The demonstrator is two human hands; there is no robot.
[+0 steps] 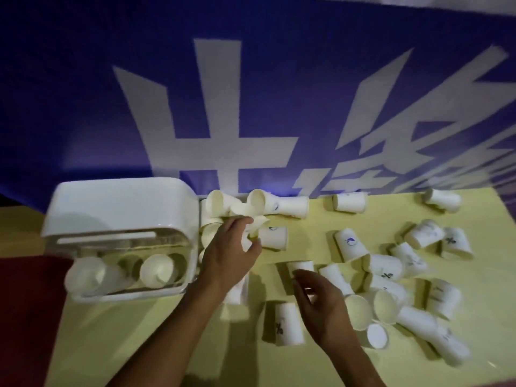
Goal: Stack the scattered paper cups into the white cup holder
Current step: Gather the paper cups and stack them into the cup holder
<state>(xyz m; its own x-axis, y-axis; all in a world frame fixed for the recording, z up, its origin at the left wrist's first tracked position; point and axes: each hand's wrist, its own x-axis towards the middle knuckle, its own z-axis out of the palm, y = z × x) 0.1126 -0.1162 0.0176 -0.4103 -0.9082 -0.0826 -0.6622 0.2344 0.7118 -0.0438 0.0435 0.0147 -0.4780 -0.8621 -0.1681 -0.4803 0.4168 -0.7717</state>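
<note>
Left hand [231,247]: fingers curled round a paper cup [255,229] just right of the white cup holder [120,208]. Right hand [315,300]: fingers loosely bent, holding nothing, above a lying cup [301,267] further right of the holder. Recommended: nest cups one way round, grip lightly; thin walls likely crush.

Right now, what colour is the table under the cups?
The table is pale yellow; head view shows it.
</note>
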